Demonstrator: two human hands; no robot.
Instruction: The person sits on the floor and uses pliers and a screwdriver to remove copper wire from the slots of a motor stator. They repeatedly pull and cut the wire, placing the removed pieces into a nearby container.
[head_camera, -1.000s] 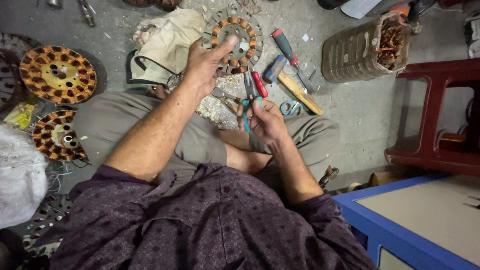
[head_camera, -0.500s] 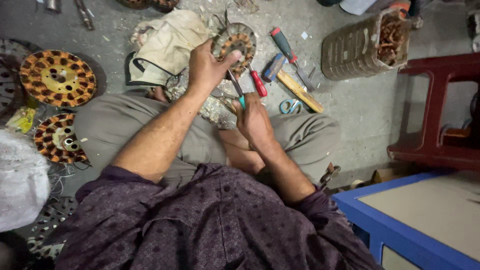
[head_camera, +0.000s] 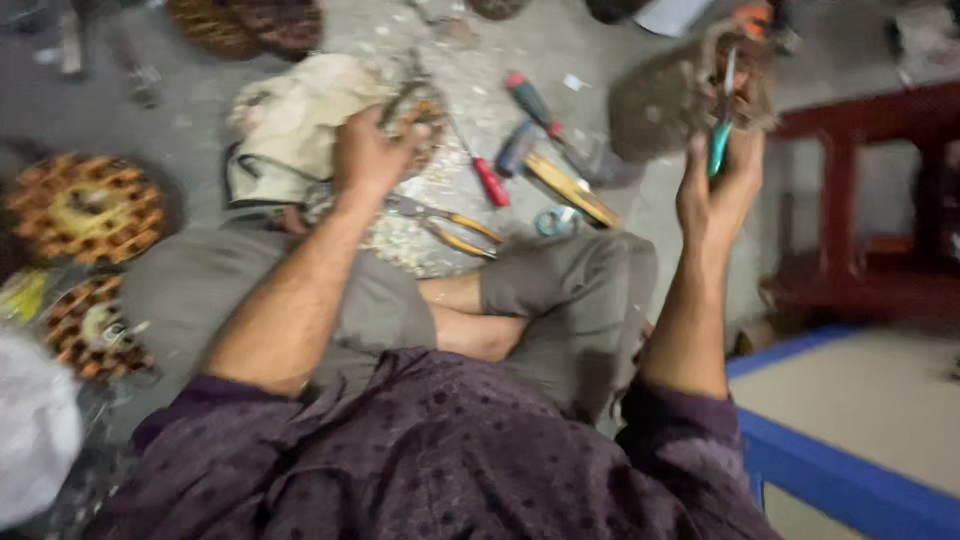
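My right hand (head_camera: 718, 190) is raised at my side, fingers closed round the green-handled pliers (head_camera: 722, 120), so I judge it best to keep their tip upright and steady. Farther out my left hand (head_camera: 368, 150) presses down on the copper-wound stator (head_camera: 425, 118) on the floor, fingers curled over its rim; the blur hides how tightly. No labelled packages show clearly, only a beige cloth bag (head_camera: 290, 120) just beside the stator and a yellow scrap (head_camera: 22, 296) at far left.

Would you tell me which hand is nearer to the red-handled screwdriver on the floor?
Left. The left hand grips the round wound coil just beside the red-handled screwdriver; the right hand is raised far off to its right, holding a teal-handled tool.
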